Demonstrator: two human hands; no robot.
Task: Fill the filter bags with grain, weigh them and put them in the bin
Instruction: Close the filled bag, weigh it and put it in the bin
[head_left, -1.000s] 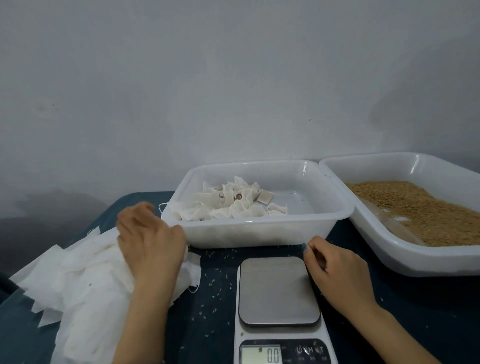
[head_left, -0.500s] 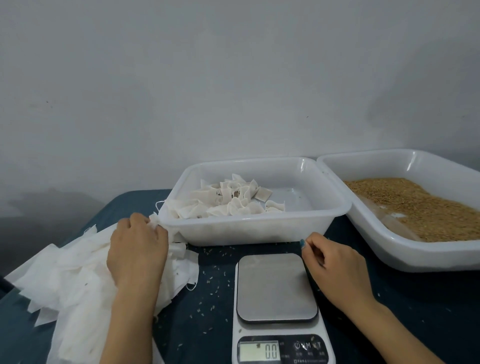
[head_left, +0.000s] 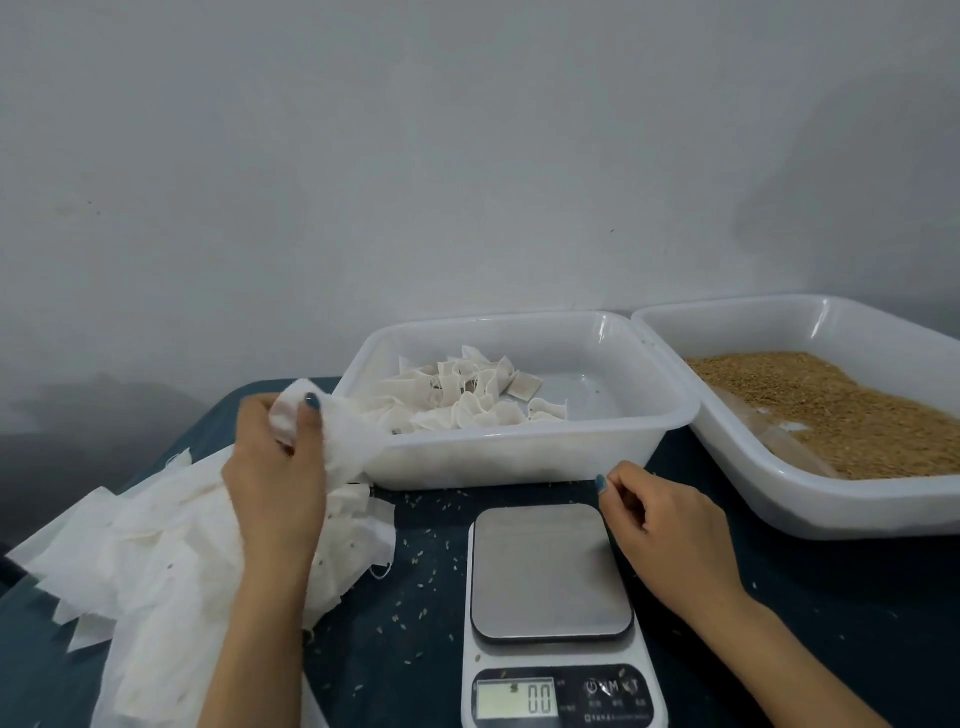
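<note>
My left hand (head_left: 278, 483) pinches an empty white filter bag (head_left: 337, 431) and holds it lifted above the loose pile of empty filter bags (head_left: 156, 561) at the left. My right hand (head_left: 670, 535) rests loosely curled beside the right edge of the scale (head_left: 550, 571) and holds nothing. The scale's steel plate is bare and its display reads 0.0. Behind the scale stands the white bin (head_left: 519, 457) with several filled bags (head_left: 462, 395) lying in its left half. A second white tub (head_left: 883, 509) at the right holds brown grain (head_left: 831, 410).
Stray grains (head_left: 431, 571) are scattered over the dark blue table top (head_left: 831, 623) around the scale. A clear plastic sheet or bag (head_left: 774, 441) lies at the near edge of the grain. A plain grey wall stands right behind the two tubs.
My left hand has risen from the pile, pinching a filter bag and lifting it up toward the bin's left corner. My right hand has stayed beside the scale.
</note>
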